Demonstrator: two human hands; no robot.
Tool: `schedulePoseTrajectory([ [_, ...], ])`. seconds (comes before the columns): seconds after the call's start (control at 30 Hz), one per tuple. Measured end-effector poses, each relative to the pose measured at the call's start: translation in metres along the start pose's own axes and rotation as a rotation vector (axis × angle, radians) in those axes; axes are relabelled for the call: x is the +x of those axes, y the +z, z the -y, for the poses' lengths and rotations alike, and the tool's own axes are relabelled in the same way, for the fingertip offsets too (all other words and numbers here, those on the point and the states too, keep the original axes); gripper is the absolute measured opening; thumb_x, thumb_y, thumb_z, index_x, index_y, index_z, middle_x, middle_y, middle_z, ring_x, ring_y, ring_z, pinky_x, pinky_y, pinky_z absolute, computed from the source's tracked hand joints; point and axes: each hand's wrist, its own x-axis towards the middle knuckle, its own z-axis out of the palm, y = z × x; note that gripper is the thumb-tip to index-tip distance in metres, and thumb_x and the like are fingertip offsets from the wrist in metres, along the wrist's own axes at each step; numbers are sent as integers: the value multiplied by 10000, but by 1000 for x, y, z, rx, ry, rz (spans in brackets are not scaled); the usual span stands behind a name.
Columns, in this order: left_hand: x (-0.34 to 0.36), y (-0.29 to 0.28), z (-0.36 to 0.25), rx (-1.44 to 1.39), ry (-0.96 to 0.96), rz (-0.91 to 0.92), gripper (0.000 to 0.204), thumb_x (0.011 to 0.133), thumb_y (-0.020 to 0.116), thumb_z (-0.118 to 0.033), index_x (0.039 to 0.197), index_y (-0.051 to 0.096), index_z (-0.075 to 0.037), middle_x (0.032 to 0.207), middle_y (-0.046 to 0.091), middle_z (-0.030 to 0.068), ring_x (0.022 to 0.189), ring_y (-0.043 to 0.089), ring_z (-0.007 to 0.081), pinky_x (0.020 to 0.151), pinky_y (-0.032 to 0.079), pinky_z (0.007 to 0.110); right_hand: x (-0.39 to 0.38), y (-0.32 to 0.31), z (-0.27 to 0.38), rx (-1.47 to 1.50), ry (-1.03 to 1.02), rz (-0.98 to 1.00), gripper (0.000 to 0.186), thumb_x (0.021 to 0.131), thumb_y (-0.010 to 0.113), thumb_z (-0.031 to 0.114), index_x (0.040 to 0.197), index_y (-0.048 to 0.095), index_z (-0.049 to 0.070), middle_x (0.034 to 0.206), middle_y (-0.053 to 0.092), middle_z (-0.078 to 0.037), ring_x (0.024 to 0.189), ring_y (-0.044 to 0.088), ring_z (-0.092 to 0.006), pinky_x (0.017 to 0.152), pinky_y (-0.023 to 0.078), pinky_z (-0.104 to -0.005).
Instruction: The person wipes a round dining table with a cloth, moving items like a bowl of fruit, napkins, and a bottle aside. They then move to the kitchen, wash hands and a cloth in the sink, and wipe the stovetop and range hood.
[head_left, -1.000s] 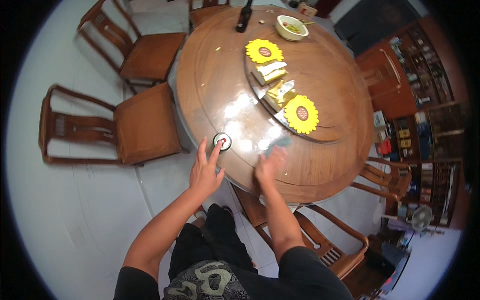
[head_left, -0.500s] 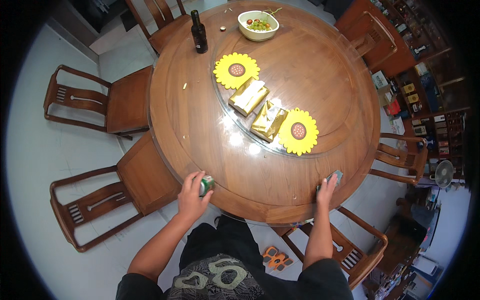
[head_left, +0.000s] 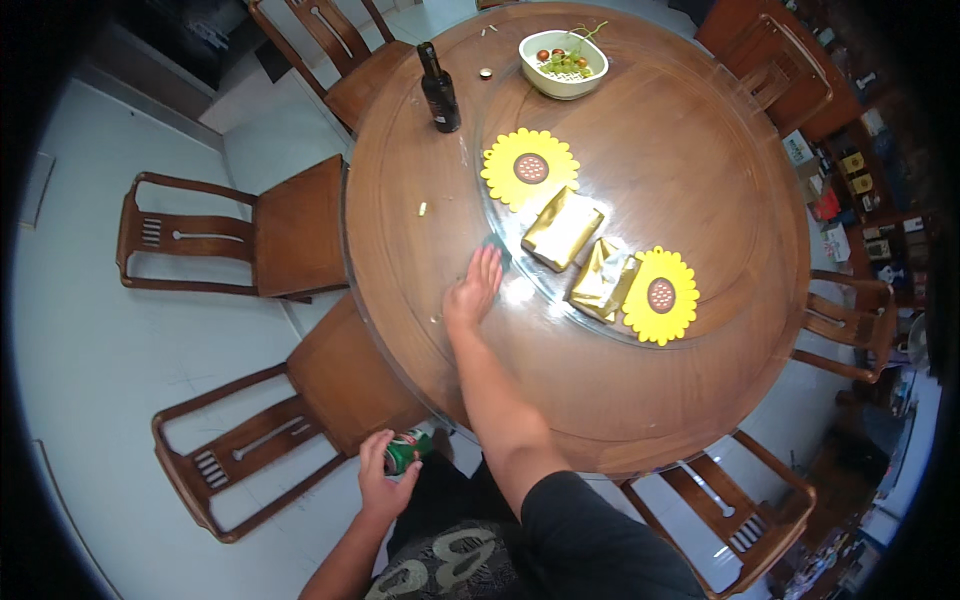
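Well, can [head_left: 402, 453] hangs past table edge [head_left: 600, 467].

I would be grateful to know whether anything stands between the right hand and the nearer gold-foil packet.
Only low things: a dark teal cloth at the fingertips of the right hand, and the curved edge of the turntable on which that gold-foil packet sits.

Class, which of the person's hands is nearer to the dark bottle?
Right. The right hand is over the tabletop, on the person's side of the dark bottle; the left hand, holding a green can, is farther back, outside the tabletop's edge.
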Motion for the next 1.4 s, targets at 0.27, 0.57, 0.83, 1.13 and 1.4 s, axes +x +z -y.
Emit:
schedulePoseTrajectory([
  [0.27, 11, -83, 89, -37, 34, 31, 632, 750, 816, -81, 1325, 559, -27, 1326, 539, 190, 1200, 576, 363, 982, 489, 414, -36, -147, 32, 640, 449, 83, 585, 862, 405, -50, 1421, 565, 23, 1388, 606, -165, 1330, 529, -240, 1158, 338, -342],
  [0.57, 48, -185, 218, -34, -23, 9, 662, 741, 804, -42, 1347, 537, -40, 1323, 525, 194, 1218, 550, 363, 1024, 448, 427, -281, -181, -101, -507, 142, 128, 784, 899, 544, 131, 1568, 188, -68, 1652, 149, -262, 1542, 95, -411, 1251, 66, -492],
  [0.83, 30, -226, 262, -24, -60, -107, 658, 729, 796, -19, 1336, 542, -27, 1330, 515, 197, 1234, 530, 361, 1047, 424, 435, -234, 154, 182, -257, 263, -130, 814, 928, 569, 239, 1530, 176, -142, 1629, 79, -345, 1526, 45, -468, 1231, 13, -522],
  [1.13, 11, -255, 283, -119, -74, -182, 640, 725, 785, -17, 1316, 540, -15, 1315, 531, 196, 1259, 520, 360, 1084, 397, 440, 19, 183, 165, 649, 468, -547, 611, 864, 423, -107, 1464, 492, -19, 1396, 576, -142, 1136, 600, -227, 1024, 420, -290],
  [1.4, 16, -277, 305, -167, -166, -236, 633, 726, 789, -20, 1309, 543, -13, 1301, 534, 189, 1229, 535, 344, 1058, 416, 429, -198, 18, 176, 36, -621, 641, 517, 975, 476, 26, 1488, 431, -21, 1549, 407, -251, 1451, 387, -371, 1206, 266, -483],
])
